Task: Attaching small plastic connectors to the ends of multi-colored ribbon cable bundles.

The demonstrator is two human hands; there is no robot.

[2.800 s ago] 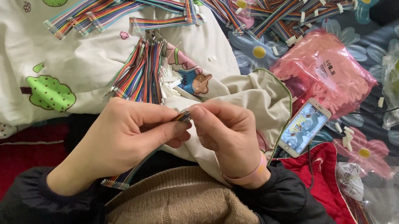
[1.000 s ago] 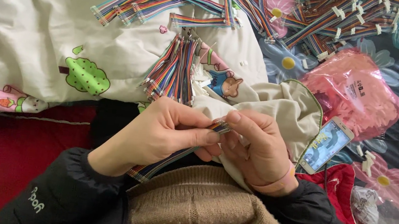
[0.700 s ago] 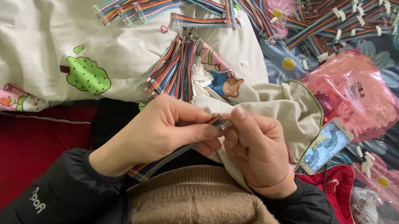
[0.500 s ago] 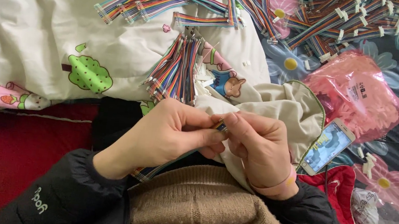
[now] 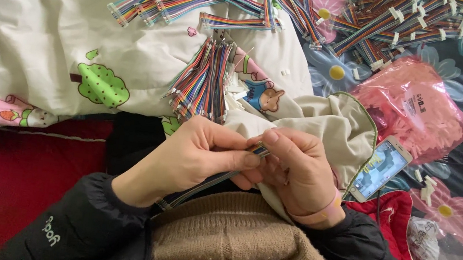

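Both hands met over the lap, just above the tan sweater (image 5: 238, 252). The left hand (image 5: 191, 157) had its fingers closed on a flat multicoloured ribbon cable (image 5: 206, 182); thumb and forefinger pinched it close to its upper end. The right hand (image 5: 295, 169) was curled against that same end, fingertips closed on the small connector (image 5: 260, 150) there. The cable's long axis ran diagonally — from the connector between the two hands down and left toward the left sleeve (image 5: 78, 229), where it passed out of sight. Both hands touched it; the right was nearer the tip. The connector was largely hidden by the fingers, so its fit could not be judged. A bundle of similar cables (image 5: 205, 81) lay on the printed bedsheet (image 5: 34, 30) just beyond the hands, a phone (image 5: 382, 168) to the right.
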